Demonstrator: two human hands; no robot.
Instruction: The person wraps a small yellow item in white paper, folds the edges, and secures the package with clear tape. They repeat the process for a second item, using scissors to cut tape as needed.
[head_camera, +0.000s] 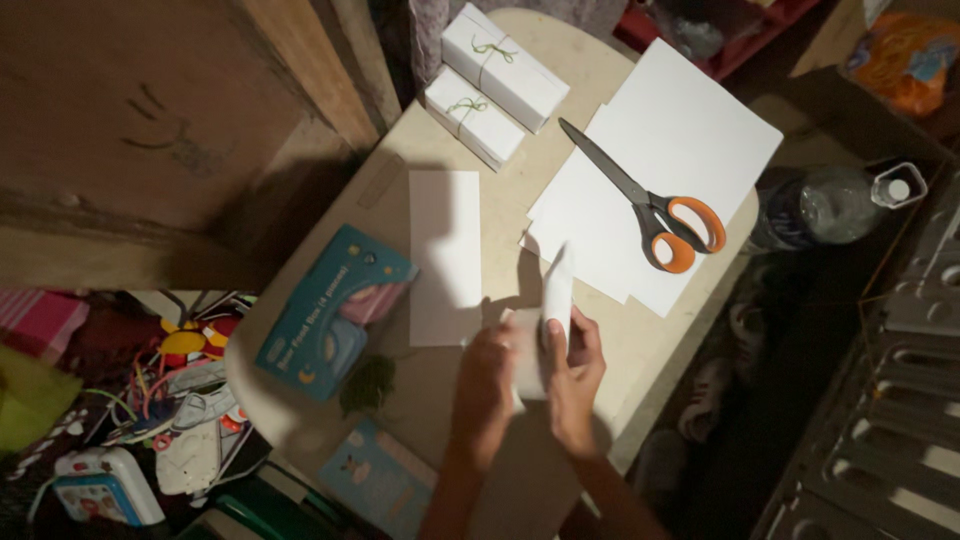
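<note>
My left hand (487, 375) and my right hand (575, 375) both grip a small white paper piece (556, 290) that stands up folded between them over the beige table (600, 80). A white paper strip (444, 255) lies flat just left of the hands. Beyond them, orange-handled scissors (650, 205) rest on a stack of white sheets (680, 130). Two white wrapped boxes tied with green string (490, 85) sit at the far end of the table.
A teal box (335, 310) and a tuft of green string (370, 383) lie at the table's left edge, a light blue card (380, 480) near me. A clear plastic bottle (830, 205) stands right. Colourful clutter (150, 400) fills the floor left, grey moulded trays (900, 400) right.
</note>
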